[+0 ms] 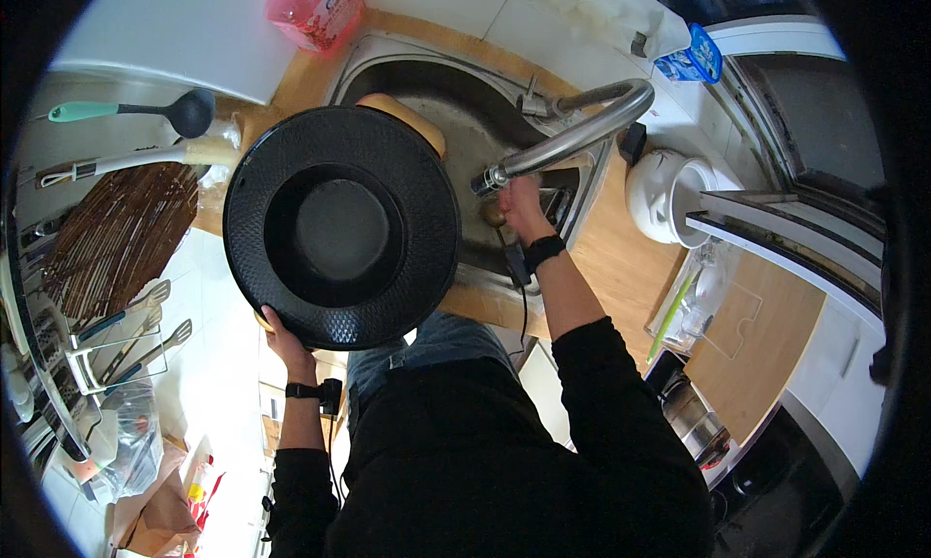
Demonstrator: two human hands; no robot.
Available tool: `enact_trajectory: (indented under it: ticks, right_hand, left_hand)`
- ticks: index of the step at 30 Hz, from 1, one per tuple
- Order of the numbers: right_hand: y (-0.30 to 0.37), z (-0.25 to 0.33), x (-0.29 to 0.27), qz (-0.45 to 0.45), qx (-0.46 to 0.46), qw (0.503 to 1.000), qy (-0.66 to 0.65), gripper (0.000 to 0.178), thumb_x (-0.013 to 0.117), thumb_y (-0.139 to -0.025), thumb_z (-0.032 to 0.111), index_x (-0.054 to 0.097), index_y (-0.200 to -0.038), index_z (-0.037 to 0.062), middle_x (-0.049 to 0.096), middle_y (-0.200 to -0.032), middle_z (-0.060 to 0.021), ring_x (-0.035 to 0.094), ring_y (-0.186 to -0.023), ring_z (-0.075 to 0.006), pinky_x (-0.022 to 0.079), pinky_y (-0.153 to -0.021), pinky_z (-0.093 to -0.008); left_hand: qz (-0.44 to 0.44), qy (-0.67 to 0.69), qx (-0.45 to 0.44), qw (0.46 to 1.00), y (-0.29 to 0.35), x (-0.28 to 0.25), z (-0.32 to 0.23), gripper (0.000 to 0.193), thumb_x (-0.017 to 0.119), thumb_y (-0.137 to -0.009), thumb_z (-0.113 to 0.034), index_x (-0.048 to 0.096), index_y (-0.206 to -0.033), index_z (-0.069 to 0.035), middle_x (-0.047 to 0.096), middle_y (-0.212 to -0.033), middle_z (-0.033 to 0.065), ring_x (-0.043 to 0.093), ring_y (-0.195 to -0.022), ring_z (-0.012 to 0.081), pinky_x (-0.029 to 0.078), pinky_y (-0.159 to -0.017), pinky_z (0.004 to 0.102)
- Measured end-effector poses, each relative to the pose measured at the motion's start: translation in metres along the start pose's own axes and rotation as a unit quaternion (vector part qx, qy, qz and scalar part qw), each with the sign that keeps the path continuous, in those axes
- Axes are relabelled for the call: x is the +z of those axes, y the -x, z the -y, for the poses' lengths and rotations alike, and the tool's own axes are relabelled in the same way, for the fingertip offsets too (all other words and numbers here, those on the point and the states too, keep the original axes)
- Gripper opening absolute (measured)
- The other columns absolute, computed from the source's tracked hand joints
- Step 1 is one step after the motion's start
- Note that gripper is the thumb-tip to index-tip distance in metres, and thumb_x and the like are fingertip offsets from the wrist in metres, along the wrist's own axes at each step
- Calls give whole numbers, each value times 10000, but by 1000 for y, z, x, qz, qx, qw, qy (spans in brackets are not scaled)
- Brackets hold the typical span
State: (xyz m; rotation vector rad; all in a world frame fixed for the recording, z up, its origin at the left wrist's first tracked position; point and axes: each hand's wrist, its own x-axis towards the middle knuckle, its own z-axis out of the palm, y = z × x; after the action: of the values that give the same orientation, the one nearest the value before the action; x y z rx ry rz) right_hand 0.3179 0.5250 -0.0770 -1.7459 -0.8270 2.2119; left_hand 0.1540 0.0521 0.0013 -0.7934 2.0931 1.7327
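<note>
A large round black pan (341,318), with a dimpled wide outer band and a smooth round middle, tilts up in front of me at the sink's left side. My left hand (285,337) grips its lower left edge, the fingers partly hidden behind it. My right hand (524,209) is down in the metal sink (417,85), under the spout of the curved tap (582,131). Its fingers are curled beside a small rounded brown thing (493,213); what they hold is partly hidden. Behind the pan a tan rounded piece (412,120) sticks out.
A white pot (669,199) stands on the wooden counter right of the sink, near an open window frame (776,238). A pink bottle (315,13) is at the back left. Left hang a ladle (190,114) and a brown slatted mat (121,238); a hob (786,490) lies lower right.
</note>
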Motion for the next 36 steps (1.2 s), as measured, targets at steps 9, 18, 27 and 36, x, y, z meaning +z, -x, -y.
enact_trajectory:
  ticks: [9, 18, 27, 36]
  right_hand:
    - [-3, -26, -4, -7, 43, 975, -216, 260, 535, -1072, 314, 548, -876, 145, 547, -741, -33, 527, -610, -132, 427, -489, -248]
    - [222, 54, 14, 84, -134, 959, 237, 463, 705, -936, 108, 510, -1355, 79, 708, -1076, -84, 697, -911, -167, 551, -693, -305]
    - [279, 155, 237, 238, -367, 890, 131, 440, 494, -1066, 89, 434, -1501, 109, 635, -1269, -118, 722, -1034, -244, 635, -720, -344]
    - [66, 183, 392, 79, -442, 878, 165, 404, 772, -921, 318, 713, -1229, 62, 728, -1078, -89, 707, -989, -234, 572, -794, -354]
  left_hand:
    - [50, 17, 23, 998, -4, -7, 7, 798, 599, -1018, -577, 458, -1488, 52, 568, -1447, 196, 562, -1298, 316, 443, -1118, 409]
    - [94, 92, 50, 990, 3, -7, -6, 638, 622, -1049, -438, 505, -1446, 48, 624, -1367, 168, 628, -1192, 266, 494, -1036, 368]
    - [97, 31, -6, 995, -5, -15, -6, 676, 627, -1039, -467, 485, -1450, 50, 625, -1358, 162, 628, -1190, 267, 499, -1020, 370]
    - [113, 64, -47, 990, -4, -19, -17, 647, 642, -1026, -491, 545, -1395, 31, 671, -1278, 120, 647, -1122, 224, 513, -981, 349]
